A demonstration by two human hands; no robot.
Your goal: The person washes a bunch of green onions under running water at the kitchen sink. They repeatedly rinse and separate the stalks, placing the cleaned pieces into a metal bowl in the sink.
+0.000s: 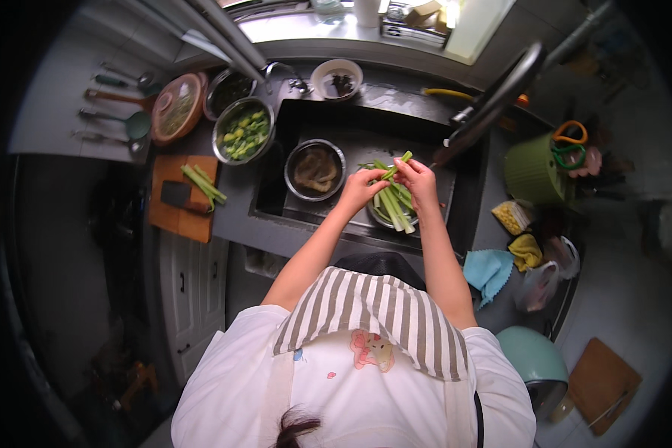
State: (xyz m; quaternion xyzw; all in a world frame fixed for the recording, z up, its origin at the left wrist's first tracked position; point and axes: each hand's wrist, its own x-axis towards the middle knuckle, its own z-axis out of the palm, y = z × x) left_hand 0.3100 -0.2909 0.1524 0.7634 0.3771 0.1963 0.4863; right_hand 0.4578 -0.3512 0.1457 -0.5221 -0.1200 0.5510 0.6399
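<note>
My left hand [364,187] and my right hand [417,179] meet over the sink's right half, both pinching one short green celery stalk [399,166]. Below them, more celery stalks [392,206] lie across a metal bowl, partly hidden by my hands. Left of that, a steel bowl [315,169] in the black sink [369,120] holds something brownish in liquid. On a wooden cutting board [164,168] at the left lie a cleaver [176,194] and cut celery stalks [204,182].
A steel bowl of chopped greens [243,129] stands left of the sink, near a lidded pot [177,106]. A white bowl [336,78] sits behind the sink, with the faucet [495,103] at right. Cloths [488,271], plastic bags [540,285] and a green container [532,168] line the right counter.
</note>
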